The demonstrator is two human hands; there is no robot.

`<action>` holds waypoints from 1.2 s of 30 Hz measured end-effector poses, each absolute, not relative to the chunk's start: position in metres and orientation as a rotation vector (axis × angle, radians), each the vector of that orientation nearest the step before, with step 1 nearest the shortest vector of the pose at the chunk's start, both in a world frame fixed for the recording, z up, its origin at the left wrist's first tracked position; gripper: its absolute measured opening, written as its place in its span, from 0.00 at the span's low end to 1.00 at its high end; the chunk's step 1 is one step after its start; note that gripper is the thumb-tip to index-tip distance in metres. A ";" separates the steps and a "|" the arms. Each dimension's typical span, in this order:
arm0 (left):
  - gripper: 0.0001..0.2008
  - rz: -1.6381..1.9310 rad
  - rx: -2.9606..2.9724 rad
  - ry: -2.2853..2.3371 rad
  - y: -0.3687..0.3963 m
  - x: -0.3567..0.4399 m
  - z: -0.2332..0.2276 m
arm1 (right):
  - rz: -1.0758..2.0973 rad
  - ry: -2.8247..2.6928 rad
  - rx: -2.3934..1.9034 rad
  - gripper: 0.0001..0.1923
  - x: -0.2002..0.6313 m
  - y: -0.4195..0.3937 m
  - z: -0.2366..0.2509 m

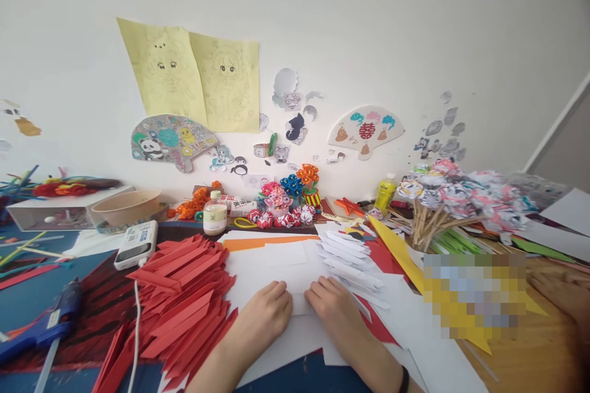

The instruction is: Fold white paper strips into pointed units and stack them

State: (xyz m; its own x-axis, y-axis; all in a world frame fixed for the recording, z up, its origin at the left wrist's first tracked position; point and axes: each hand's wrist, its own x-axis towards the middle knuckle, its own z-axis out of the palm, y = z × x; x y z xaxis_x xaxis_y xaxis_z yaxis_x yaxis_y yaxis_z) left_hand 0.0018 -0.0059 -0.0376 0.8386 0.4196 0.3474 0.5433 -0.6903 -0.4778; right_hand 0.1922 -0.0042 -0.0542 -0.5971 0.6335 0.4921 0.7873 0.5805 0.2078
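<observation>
A small white paper piece (298,287) lies low in the centre of the frame on the tabletop (530,356), mostly hidden under both hands, so its long axis cannot be told. The left hand (263,313) and right hand (332,307) press flat on it, fingers (276,290) curled down, gripping nothing. Just left lies a heap of folded red strips (184,301), pointing upper right. A stack of folded white strips (350,258) sits just above the right hand. A blurred patch covers the lower right.
</observation>
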 end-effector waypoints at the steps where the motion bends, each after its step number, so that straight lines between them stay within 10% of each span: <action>1: 0.08 -0.280 -2.438 -0.709 -0.006 0.002 -0.037 | -0.591 -2.451 -1.153 0.11 0.192 -0.004 -0.054; 36: 0.10 -0.735 -2.702 -1.279 0.001 -0.005 -0.028 | 0.216 -2.191 -1.242 0.04 0.205 0.003 -0.032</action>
State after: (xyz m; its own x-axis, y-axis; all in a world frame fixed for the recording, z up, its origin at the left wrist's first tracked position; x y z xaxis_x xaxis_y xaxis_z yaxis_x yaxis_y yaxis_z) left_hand -0.0054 0.0010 -0.0283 0.5412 0.7133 0.4454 0.7436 -0.6532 0.1425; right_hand 0.2049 0.0026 -0.0325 -0.3787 0.8234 0.4227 0.7249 0.5478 -0.4177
